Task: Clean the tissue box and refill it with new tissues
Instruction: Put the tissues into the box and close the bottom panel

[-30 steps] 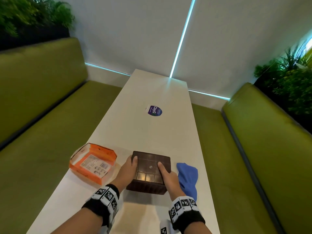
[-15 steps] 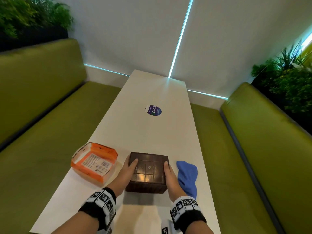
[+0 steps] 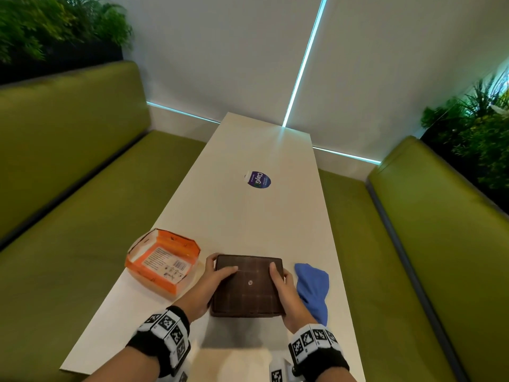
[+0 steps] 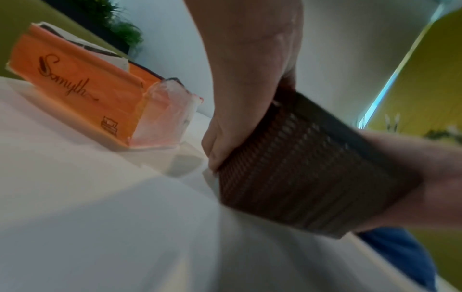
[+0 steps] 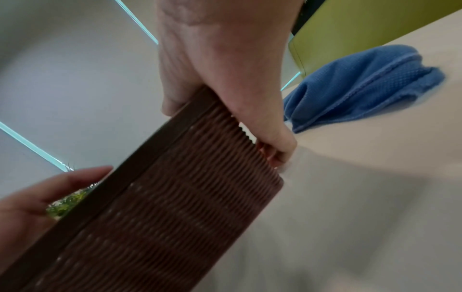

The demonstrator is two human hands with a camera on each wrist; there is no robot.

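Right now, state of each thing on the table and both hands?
Brown box: upside down, tilted, held at both sides.
Left hand: grips the box's left side.
Right hand: grips the box's right side.
Orange tissue pack: on the table, wrapper torn open.
Blue cloth: crumpled, lying right of the box.

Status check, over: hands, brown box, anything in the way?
Both hands, left and right, have a grip on the brown box, bottom panel up. Orange tissue pack sits left, blue cloth right. Nothing blocking.
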